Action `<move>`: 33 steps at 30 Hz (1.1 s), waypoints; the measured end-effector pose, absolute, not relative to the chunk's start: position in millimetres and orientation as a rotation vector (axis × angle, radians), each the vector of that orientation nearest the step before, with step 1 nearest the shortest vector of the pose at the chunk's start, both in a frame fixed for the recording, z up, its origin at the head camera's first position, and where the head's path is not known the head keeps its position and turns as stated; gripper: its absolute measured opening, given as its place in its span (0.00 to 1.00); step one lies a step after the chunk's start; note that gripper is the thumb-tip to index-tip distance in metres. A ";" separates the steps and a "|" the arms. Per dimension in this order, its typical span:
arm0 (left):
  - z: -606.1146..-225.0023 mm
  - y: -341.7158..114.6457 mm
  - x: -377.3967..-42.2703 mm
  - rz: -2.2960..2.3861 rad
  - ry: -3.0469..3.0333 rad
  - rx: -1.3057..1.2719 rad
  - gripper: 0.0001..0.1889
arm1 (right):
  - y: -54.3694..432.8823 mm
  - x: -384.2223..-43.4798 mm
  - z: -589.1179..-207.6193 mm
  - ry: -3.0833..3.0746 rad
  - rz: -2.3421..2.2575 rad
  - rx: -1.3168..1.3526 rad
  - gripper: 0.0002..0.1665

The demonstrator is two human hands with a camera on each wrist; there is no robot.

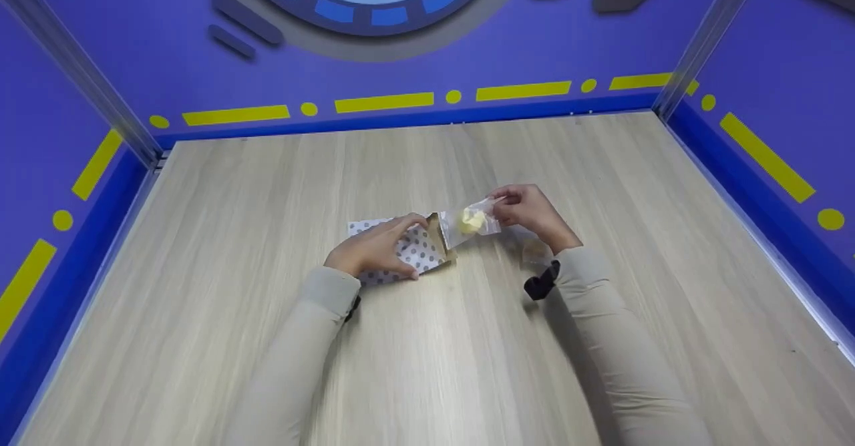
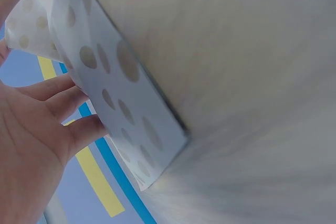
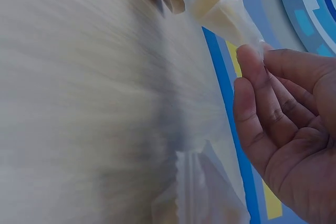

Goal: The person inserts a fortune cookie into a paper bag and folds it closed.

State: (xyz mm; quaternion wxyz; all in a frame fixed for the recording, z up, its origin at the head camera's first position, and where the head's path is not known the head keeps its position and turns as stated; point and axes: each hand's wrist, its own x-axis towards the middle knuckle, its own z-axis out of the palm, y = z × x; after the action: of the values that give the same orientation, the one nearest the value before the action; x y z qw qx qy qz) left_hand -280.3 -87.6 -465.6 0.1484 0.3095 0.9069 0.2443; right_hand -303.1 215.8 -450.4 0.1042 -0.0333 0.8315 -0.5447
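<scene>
My left hand (image 1: pixel 379 247) grips a white paper bag (image 1: pixel 419 249) with grey dots, fingers on its far side and thumb along the near edge. The bag lies on its side, its brown-lined mouth facing right. At that mouth is a clear plastic packet (image 1: pixel 473 221) with something pale yellow inside; whether its left end is still within the bag I cannot tell. The packet's right end is pinched between thumb and fingertips of my right hand (image 1: pixel 532 213). In the left wrist view the dotted bag (image 2: pixel 113 87) spans the palm's front.
Another clear packet (image 3: pixel 202 192) lies on the wooden table (image 1: pixel 467 352) under the right wrist, partly hidden in the head view. Blue walls (image 1: pixel 374 79) with yellow marks border the table at the back and both sides.
</scene>
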 end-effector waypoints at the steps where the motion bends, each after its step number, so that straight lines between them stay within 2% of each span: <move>1: -465.9 -87.5 -280.5 0.704 2.609 0.891 0.45 | 214.6 -302.7 -450.7 2.456 -1.595 -0.104 0.19; 17: -464.7 -87.2 -279.9 0.667 2.614 0.846 0.47 | 193.0 -298.7 -460.7 2.479 -1.497 -0.147 0.18; 33: -465.1 -86.2 -279.2 0.683 2.616 0.850 0.43 | 170.8 -297.9 -469.3 2.425 -1.515 -0.155 0.17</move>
State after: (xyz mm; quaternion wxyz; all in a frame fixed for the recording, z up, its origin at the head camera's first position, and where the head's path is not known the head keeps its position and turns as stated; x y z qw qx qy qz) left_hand -279.2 -86.2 -465.1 0.1529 0.2963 0.9122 0.2382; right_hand -297.9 170.8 -469.3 0.1387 -0.0538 0.8387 -0.5239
